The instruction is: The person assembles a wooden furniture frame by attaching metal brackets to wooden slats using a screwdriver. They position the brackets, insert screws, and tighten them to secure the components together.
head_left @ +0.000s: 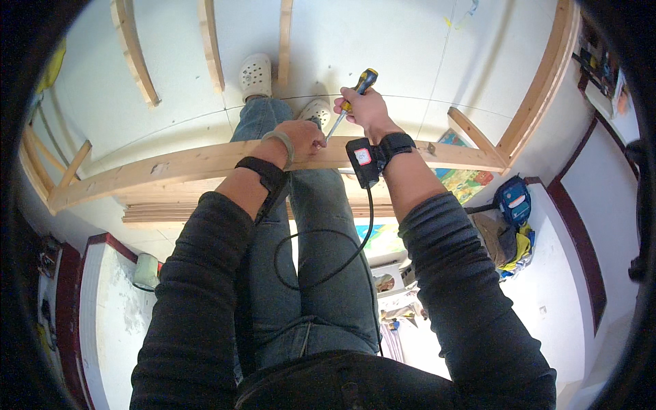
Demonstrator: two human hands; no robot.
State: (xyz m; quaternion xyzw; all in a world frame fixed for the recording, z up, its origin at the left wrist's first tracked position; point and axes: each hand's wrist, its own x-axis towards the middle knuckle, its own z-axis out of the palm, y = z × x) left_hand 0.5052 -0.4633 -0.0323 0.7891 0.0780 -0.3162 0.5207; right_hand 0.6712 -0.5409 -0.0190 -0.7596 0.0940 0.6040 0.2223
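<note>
A wooden rail [198,156] runs crosswise in front of my legs, part of a larger timber frame. My right hand [369,113] is closed around a screwdriver [367,79] with a black and yellow handle. Its metal shaft slants down and left toward the rail. At the rail, my left hand [302,139] is closed, its fingertips pinched beside the screwdriver's tip. Whatever they hold, if anything, is too small or hidden to make out. The exact contact at the tip cannot be seen clearly.
Wooden slats [210,48] stand out beyond the rail, and a side beam [543,82] meets it at right. Stacked boards [157,213] lie below. A black cable [371,225] loops from my right wrist device across my legs. A blue bag [512,200] sits at right.
</note>
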